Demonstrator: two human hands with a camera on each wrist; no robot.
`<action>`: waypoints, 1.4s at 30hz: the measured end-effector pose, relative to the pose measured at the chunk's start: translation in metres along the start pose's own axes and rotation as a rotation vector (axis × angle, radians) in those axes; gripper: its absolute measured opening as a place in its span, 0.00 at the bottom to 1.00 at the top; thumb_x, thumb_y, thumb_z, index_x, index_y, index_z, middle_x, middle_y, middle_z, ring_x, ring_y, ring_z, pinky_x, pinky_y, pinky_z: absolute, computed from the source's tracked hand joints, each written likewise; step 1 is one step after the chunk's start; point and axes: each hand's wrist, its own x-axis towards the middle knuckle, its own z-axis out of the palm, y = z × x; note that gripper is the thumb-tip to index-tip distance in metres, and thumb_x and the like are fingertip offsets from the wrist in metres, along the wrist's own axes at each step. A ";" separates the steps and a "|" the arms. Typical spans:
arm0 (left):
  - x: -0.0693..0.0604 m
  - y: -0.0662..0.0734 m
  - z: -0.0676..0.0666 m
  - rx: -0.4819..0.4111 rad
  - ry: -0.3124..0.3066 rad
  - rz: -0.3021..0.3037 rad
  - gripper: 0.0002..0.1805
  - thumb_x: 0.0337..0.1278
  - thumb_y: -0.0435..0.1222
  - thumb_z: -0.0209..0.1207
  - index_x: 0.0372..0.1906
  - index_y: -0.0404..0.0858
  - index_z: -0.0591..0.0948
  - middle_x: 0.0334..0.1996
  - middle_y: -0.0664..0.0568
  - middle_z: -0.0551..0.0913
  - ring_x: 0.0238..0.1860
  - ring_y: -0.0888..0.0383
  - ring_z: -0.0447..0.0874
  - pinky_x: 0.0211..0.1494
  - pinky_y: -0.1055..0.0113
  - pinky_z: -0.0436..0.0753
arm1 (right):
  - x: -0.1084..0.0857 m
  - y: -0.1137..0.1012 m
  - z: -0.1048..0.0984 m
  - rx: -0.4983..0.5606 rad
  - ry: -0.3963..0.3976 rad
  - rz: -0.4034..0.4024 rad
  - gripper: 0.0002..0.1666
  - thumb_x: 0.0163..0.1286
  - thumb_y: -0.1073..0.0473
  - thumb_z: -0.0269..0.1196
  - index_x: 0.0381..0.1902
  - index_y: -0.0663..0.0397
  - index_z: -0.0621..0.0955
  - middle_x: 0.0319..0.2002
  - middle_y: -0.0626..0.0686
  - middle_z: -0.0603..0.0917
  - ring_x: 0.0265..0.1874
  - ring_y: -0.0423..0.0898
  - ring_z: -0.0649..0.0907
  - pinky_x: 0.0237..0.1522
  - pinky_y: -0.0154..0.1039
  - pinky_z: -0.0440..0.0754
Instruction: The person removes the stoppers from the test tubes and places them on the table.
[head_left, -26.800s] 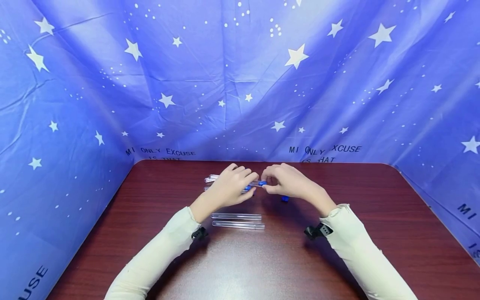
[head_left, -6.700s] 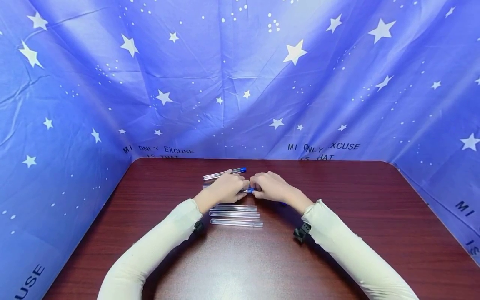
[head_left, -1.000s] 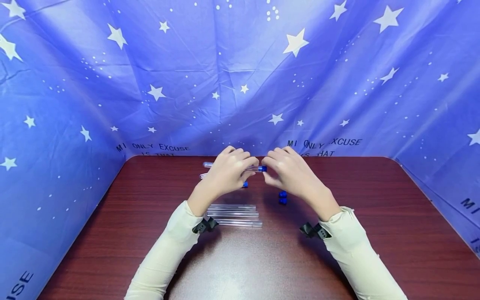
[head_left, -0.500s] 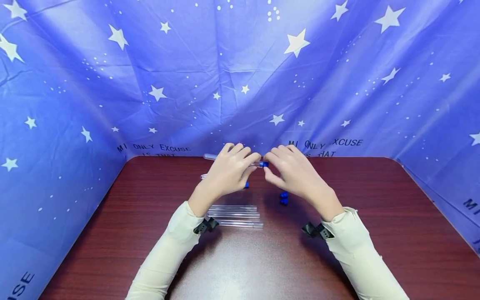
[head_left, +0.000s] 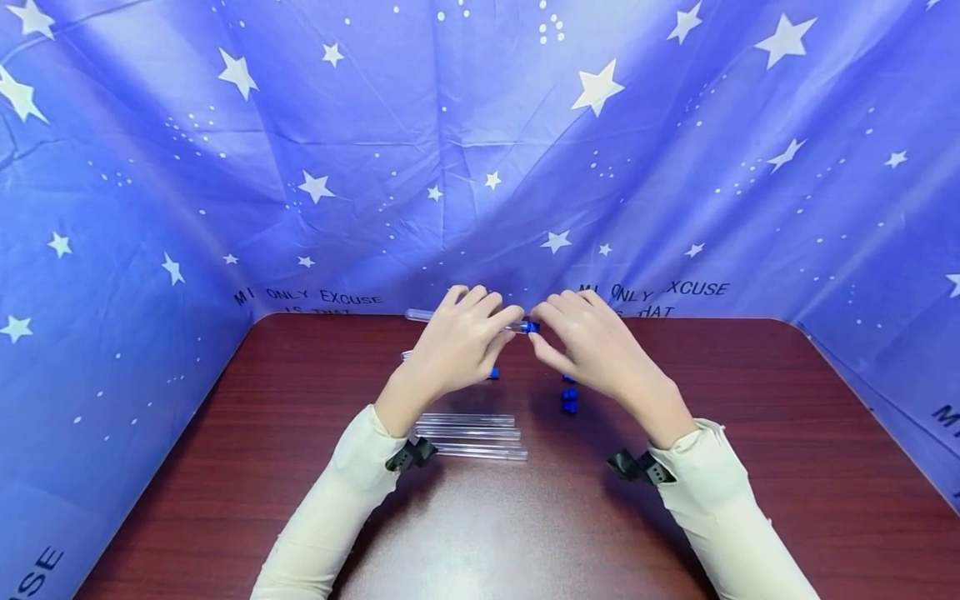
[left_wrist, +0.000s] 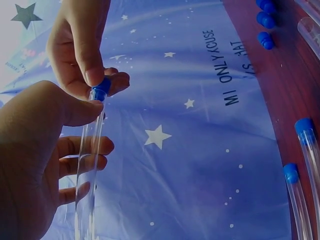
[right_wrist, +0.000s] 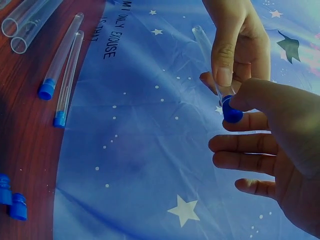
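Raised over the table's back edge, my left hand [head_left: 457, 346] holds a clear test tube [left_wrist: 86, 175] between thumb and fingers near its mouth. A blue cap [right_wrist: 232, 112] sits at that mouth, pinched by the thumb and index finger of my right hand [head_left: 603, 354]. In the right wrist view the other right fingers are spread out beside the cap. The tube's rounded end points left in the head view. Two capped tubes [right_wrist: 59, 65] lie on the table, mostly hidden behind my left hand in the head view.
Several uncapped clear tubes [head_left: 472, 433] lie side by side on the dark red table [head_left: 675, 533], nearer than my hands. Loose blue caps [head_left: 569, 400] stand below my right hand. A blue star-patterned cloth [head_left: 450, 150] hangs behind and at both sides.
Compared with a second ago, both hands and the tube are slightly higher and farther back. Against the oldest frame, more uncapped tubes lie in front. Hands still hold tube and cap.
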 end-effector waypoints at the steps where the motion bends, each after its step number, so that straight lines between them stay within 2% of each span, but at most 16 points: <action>1: 0.000 0.000 0.000 0.002 -0.003 0.001 0.10 0.69 0.40 0.59 0.51 0.45 0.83 0.37 0.52 0.81 0.42 0.51 0.77 0.55 0.55 0.75 | 0.000 0.000 -0.001 0.003 -0.001 -0.002 0.10 0.67 0.56 0.60 0.40 0.57 0.81 0.31 0.51 0.80 0.32 0.52 0.77 0.40 0.47 0.73; 8: -0.001 -0.001 -0.003 0.000 -0.018 0.016 0.11 0.72 0.41 0.55 0.52 0.45 0.83 0.37 0.52 0.81 0.42 0.51 0.78 0.55 0.55 0.75 | 0.001 0.001 -0.005 -0.012 -0.029 -0.041 0.12 0.68 0.56 0.61 0.43 0.58 0.82 0.31 0.52 0.82 0.32 0.54 0.79 0.42 0.50 0.76; 13: -0.001 0.000 -0.001 0.003 -0.030 0.057 0.10 0.71 0.41 0.57 0.50 0.45 0.83 0.36 0.53 0.82 0.42 0.51 0.80 0.54 0.56 0.76 | 0.001 0.002 -0.004 -0.060 -0.037 -0.090 0.11 0.66 0.57 0.64 0.40 0.59 0.82 0.30 0.53 0.81 0.32 0.54 0.79 0.40 0.49 0.76; 20: -0.004 0.002 0.006 0.026 -0.080 0.125 0.10 0.67 0.41 0.59 0.49 0.45 0.81 0.36 0.54 0.84 0.41 0.52 0.81 0.51 0.58 0.76 | -0.006 0.003 0.004 -0.097 -0.072 -0.134 0.10 0.64 0.57 0.66 0.36 0.58 0.80 0.29 0.53 0.80 0.30 0.53 0.79 0.39 0.47 0.75; 33: -0.007 0.008 0.017 0.049 -0.156 0.214 0.08 0.67 0.41 0.57 0.45 0.44 0.78 0.32 0.55 0.80 0.36 0.55 0.82 0.49 0.60 0.75 | -0.026 0.013 0.014 -0.050 -0.110 -0.144 0.11 0.63 0.54 0.67 0.36 0.56 0.82 0.29 0.50 0.79 0.31 0.51 0.77 0.39 0.45 0.74; 42: -0.010 0.008 0.018 0.054 -0.231 0.236 0.09 0.67 0.41 0.58 0.48 0.44 0.79 0.37 0.53 0.82 0.36 0.54 0.85 0.49 0.59 0.75 | -0.042 0.019 0.015 -0.070 -0.173 -0.132 0.10 0.65 0.53 0.65 0.37 0.52 0.81 0.28 0.49 0.78 0.30 0.51 0.78 0.42 0.47 0.77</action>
